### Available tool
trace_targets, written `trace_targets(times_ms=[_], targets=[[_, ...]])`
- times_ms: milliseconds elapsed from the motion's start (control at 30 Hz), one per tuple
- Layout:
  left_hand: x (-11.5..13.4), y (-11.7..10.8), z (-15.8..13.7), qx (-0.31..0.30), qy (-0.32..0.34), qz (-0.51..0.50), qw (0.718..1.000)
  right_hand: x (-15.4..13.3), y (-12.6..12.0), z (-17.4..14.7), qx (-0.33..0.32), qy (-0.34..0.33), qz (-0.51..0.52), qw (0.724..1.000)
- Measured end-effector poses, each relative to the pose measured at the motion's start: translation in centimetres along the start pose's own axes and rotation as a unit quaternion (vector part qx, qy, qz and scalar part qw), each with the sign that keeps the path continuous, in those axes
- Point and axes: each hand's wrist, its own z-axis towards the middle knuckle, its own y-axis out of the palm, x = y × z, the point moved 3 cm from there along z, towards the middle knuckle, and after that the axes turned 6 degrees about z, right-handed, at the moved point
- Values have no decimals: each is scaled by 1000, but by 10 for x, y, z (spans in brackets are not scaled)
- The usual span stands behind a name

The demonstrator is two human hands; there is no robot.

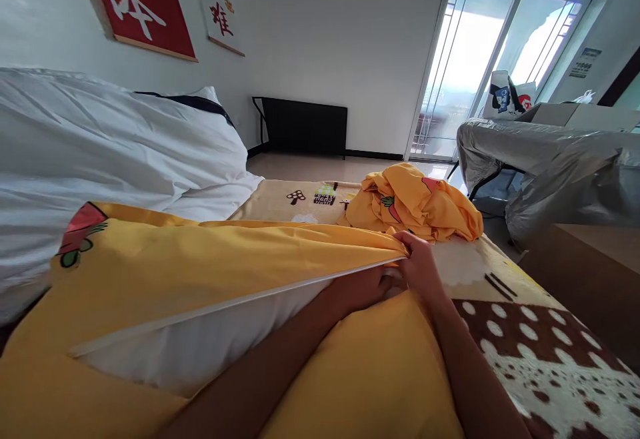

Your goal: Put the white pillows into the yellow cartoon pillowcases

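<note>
A yellow pillowcase (pixel 240 252) with a carrot print at its far left corner lies across the front of the view. Its long opening, edged with a white strip, gapes toward me and shows a white pillow (pixel 200 335) inside. My right hand (pixel 423 262) is closed on the rim at the right end of the opening, pulling the fabric taut. My left hand (pixel 367 287) reaches into the opening beside it, fingers curled and partly hidden by the cloth and the right hand. What the left fingers grip does not show.
A crumpled heap of yellow printed cloth (pixel 410 202) lies on the patterned brown and cream blanket (pixel 540 352). White cloth covers a large form (pixel 110 145) at left. A cardboard box (pixel 585 285) and plastic-wrapped furniture (pixel 550 145) stand at right. A black panel (pixel 305 125) leans at the wall.
</note>
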Motion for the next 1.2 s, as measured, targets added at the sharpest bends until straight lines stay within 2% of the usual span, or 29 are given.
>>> trace_targets(times_ms=[133, 333, 433, 600, 833, 933, 1200], targets=[[-2, 1, 0, -14, -24, -19, 999, -3, -5, 2, -26, 12, -58, 998], [-3, 3, 1, -9, -14, -22, 1000, -15, -4, -3, 33, -28, -154, 987], [-4, 5, 2, -5, -17, -16, 1000, -17, -2, -5, 34, -52, -137, 989], [-7, 5, 1, -3, -36, -16, 999, -7, 2, -2, 5, -24, -63, 998], [-7, 4, -1, -25, -33, -36, 998, -6, 3, -2, 2, -18, -12, 1000], [-8, 3, -3, -41, -37, -50, 997, -6, 2, -2, 3, -19, -6, 1000], [-18, 4, -7, -16, -48, -66, 996, 1, 1, 0, 22, -39, -37, 998]])
